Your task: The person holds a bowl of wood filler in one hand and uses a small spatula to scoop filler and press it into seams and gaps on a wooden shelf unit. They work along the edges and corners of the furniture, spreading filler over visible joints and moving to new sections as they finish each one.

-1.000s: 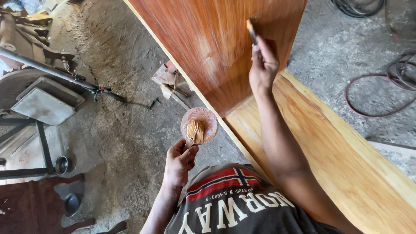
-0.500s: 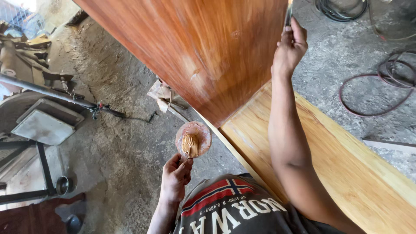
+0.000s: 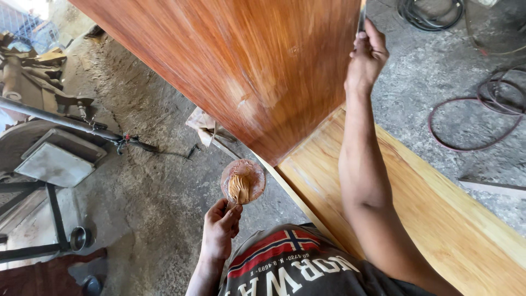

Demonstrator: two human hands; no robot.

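My left hand (image 3: 220,226) pinches the edge of a small round lid (image 3: 243,181) that carries a lump of tan wood filler. My right hand (image 3: 366,57) is raised and grips a thin dark-handled tool (image 3: 361,15) against the right edge of a large reddish-brown stained wood panel (image 3: 241,60). The tool's tip runs out of the top of the view. A pale spot of filler shows low on the stained panel. Under it lies a lighter yellow wood board (image 3: 433,214), and my right arm stretches over that board.
The floor is rough grey concrete. Metal machinery and a flat grey plate (image 3: 55,161) stand at the left. A red hose (image 3: 482,115) loops at the right and black cable (image 3: 430,13) coils at the top. Wood scraps (image 3: 205,129) lie by the panel's edge.
My right hand with the tool has travelled up and right along the stained panel's edge. My left hand keeps the lid in about the same place.
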